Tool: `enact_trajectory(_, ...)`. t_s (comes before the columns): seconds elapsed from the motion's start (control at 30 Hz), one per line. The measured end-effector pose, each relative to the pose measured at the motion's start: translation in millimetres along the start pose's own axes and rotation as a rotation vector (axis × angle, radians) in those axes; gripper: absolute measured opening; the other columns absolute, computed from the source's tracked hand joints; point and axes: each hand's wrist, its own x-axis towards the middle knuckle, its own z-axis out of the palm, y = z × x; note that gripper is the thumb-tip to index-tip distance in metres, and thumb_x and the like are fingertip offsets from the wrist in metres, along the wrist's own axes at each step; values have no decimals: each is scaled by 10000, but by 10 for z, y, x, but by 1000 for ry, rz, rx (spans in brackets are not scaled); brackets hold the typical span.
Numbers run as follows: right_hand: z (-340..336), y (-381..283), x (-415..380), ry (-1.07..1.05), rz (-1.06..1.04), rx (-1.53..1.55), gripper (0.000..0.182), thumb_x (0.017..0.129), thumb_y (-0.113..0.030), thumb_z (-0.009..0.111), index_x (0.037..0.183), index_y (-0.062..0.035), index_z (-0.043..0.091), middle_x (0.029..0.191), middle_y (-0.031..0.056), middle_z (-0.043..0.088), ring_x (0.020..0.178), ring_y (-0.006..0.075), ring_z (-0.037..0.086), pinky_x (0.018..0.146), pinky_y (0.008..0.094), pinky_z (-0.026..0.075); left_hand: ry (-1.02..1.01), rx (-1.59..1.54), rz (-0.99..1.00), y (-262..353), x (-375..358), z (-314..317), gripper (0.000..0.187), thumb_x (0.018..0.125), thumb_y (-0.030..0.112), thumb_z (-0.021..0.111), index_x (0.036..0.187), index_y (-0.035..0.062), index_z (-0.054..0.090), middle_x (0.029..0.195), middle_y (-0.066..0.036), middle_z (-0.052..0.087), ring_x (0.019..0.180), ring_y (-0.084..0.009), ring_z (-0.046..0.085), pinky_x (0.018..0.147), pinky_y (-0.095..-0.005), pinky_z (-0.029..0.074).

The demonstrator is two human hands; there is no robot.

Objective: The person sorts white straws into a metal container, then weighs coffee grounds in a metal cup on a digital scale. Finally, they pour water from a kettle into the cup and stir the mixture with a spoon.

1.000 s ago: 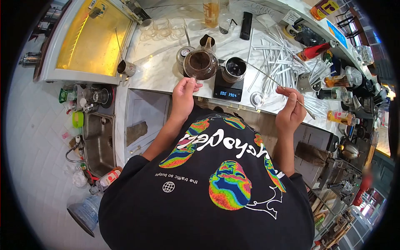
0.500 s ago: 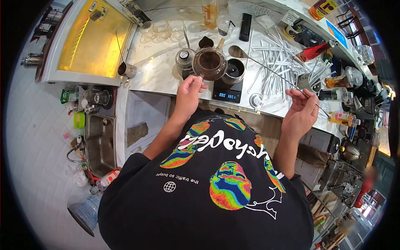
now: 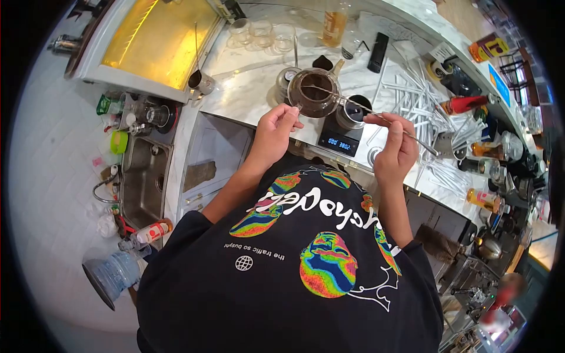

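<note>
My left hand is closed, pinching the near edge or handle of a glass coffee pot with dark liquid inside. The pot appears raised above the counter, though its base is hidden. Between the fingers of my right hand is a long bar spoon, its far end reaching over or into the pot's mouth. Right beside the pot, a metal cup stands on a black digital scale with lit digits. A metal pitcher with a dial thermometer is partly hidden behind the pot.
Loose white straws cover the right side of the marble counter. Several clear glasses and an amber bottle stand at the back. A metal jigger sits left; a sink lies beyond the counter's left edge.
My right hand has moved left, bringing the spoon's end from beside the pot to its mouth. The left hand keeps its hold on the pot. The whole view has shifted and turned slightly.
</note>
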Motion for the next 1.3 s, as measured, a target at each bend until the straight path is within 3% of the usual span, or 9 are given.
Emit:
enact_trajectory(0.23, 715, 5, 176, -102, 41, 117, 261, 1134, -173, 472, 1188, 15, 645, 1005, 161, 786, 946, 186, 724, 891, 318, 534, 98, -11, 3, 7, 73, -611, 333, 1106, 316, 568, 957, 32, 656, 850, -21, 691, 825, -103, 658, 772, -284, 503)
enact_trajectory(0.37, 1151, 4, 264, -164, 155, 180, 226, 1105, -147, 543, 1196, 19, 668, 984, 117, 775, 939, 141, 708, 863, 287, 523, 107, -7, -51, -65, 182, -1027, 308, 1115, 291, 537, 1039, 25, 673, 891, -42, 704, 853, -111, 669, 797, -270, 506)
enact_trajectory(0.7, 2244, 310, 321, -210, 296, 131, 236, 1085, -161, 591, 1196, 36, 660, 990, 115, 763, 926, 156, 729, 839, 299, 567, 68, -156, -230, -844, 798, -1967, 276, 1102, 309, 549, 1001, 71, 646, 964, -27, 680, 926, -181, 738, 820, -306, 532)
enact_trajectory(0.83, 2470, 409, 228, -166, 434, 261, 242, 1086, -166, 594, 1194, 41, 658, 998, 126, 756, 916, 167, 723, 858, 305, 562, 16, -134, -305, -1192, 1025, -2207, 262, 1091, 303, 547, 983, 83, 640, 956, -25, 680, 935, -189, 745, 816, -302, 524)
enact_trajectory(0.93, 2539, 464, 105, -102, 507, 266, 251, 1084, -175, 602, 1185, 47, 660, 1001, 139, 754, 916, 182, 722, 862, 312, 559, 38, -111, -320, -1315, 1132, -2257, 273, 1071, 283, 569, 925, 67, 650, 835, -10, 641, 836, -173, 740, 740, -277, 499)
enact_trajectory(1.07, 2574, 560, -80, -47, 565, 227, 255, 1082, -181, 607, 1178, 47, 672, 1011, 139, 759, 913, 182, 730, 848, 307, 560, 9, -62, -352, -1546, 1245, -2302, 304, 1060, 282, 580, 885, 44, 648, 820, -25, 640, 806, -174, 728, 749, -303, 530)
enact_trajectory(1.3, 2627, 454, -293, -3, 436, -96, 253, 1074, -179, 621, 1188, 19, 729, 1020, 128, 804, 904, 131, 737, 813, 260, 536, -70, -16, -335, -1555, 1413, -2321, 317, 1056, 278, 588, 870, 27, 640, 799, -42, 645, 791, -165, 696, 781, -325, 562)
